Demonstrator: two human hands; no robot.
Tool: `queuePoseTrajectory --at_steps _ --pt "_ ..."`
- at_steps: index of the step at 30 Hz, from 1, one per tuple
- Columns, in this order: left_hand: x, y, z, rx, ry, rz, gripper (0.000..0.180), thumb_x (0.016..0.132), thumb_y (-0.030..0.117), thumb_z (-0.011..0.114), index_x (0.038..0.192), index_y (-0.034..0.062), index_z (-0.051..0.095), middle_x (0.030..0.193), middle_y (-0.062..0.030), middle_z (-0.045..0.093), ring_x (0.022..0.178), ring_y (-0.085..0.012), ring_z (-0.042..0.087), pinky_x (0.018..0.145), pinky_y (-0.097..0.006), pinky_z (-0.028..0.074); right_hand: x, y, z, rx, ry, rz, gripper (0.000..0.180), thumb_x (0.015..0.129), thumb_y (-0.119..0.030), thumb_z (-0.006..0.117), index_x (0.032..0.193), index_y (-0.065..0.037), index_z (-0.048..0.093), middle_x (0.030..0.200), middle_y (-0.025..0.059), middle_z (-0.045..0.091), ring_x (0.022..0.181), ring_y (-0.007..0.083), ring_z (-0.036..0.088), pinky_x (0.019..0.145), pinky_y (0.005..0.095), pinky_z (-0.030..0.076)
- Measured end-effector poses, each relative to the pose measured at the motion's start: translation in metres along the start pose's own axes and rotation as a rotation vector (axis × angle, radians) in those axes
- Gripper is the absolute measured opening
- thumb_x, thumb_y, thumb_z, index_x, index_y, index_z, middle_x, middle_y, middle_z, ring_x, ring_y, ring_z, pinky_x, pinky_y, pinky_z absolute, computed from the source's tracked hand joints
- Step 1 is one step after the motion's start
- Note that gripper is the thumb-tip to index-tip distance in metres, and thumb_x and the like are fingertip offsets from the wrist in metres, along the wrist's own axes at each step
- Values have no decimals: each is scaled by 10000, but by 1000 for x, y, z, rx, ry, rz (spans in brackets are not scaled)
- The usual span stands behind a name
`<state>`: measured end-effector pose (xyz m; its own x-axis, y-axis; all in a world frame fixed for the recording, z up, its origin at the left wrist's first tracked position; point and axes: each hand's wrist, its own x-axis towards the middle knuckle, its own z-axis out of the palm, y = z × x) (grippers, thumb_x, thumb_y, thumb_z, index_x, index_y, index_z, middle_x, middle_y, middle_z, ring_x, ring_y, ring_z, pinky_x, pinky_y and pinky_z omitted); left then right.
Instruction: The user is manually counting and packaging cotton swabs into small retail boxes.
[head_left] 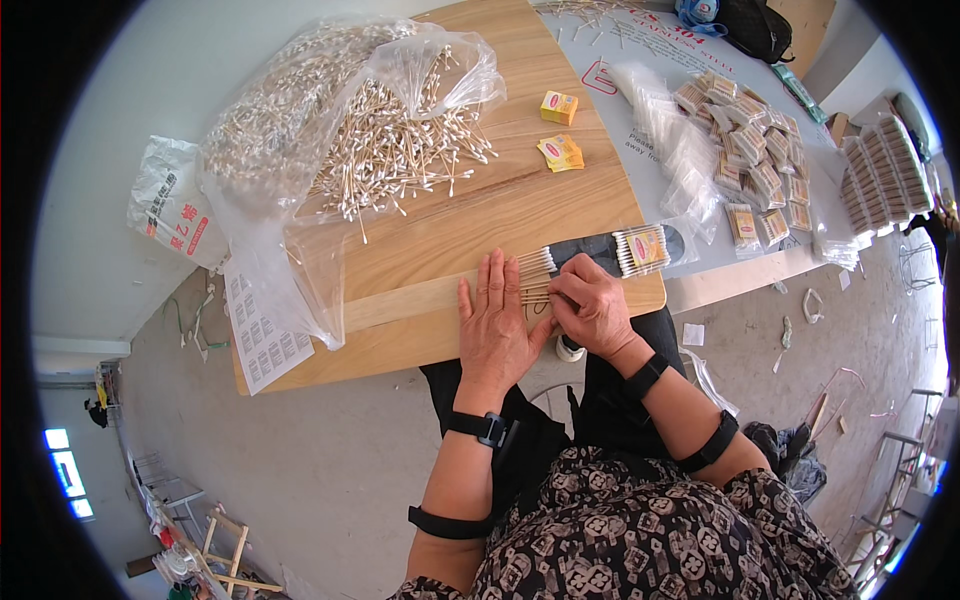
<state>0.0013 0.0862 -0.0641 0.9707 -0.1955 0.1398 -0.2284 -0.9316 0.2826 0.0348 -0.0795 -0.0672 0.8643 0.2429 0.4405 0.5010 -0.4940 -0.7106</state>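
While both hands square one swab row (535, 277), packed bundles (760, 165) wait at two o'clock.
Left hand (495, 330) lies flat, fingers released; right hand (592, 305) pinches sticks; loose swab heap (385, 150) remains at eleven.

A large clear plastic bag (300, 130) spilling loose wooden cotton swabs (400, 150) is seen on the light wooden board (470, 215) topping the surface. Small yellow cardboard boxes (560, 108) are laid near its far edge. Rows of filled clear packets (760, 160) are spread over the grey surface (640, 60) to the right. A white printed sack (175, 205) is left on the grey concrete floor (330, 460).
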Motion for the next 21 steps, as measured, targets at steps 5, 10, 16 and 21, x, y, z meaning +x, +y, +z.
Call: queuePoseTrajectory --at_steps 5,10,16,21 --pt "0 -1 0 0 4 -1 921 847 523 649 1501 -18 292 1582 -186 269 1472 -333 245 1185 -538 161 0 -2 0 28 12 18 97 717 -26 669 810 -35 643 851 108 573 762 301 621 671 381 528" --pt "0 0 0 6 -5 -4 926 848 529 647 1503 -20 291 1584 -183 267 1474 -326 244 1185 -537 160 0 -1 2 -23 25 23 109 758 -52 688 861 -31 659 892 111 578 766 306 623 674 385 529" --pt "0 0 0 8 -4 -3 925 848 530 648 1501 -20 293 1585 -179 264 1475 -324 241 1184 -535 165 0 -3 3 21 31 83 171 756 -63 693 922 -32 667 915 117 583 786 312 630 686 386 532" --pt "-1 0 0 5 -4 -3 923 845 524 653 1502 -16 294 1584 -178 264 1476 -323 238 1183 -533 167 0 -2 2 -26 17 35 185 754 -62 692 935 -31 665 926 120 586 789 313 632 686 385 533"
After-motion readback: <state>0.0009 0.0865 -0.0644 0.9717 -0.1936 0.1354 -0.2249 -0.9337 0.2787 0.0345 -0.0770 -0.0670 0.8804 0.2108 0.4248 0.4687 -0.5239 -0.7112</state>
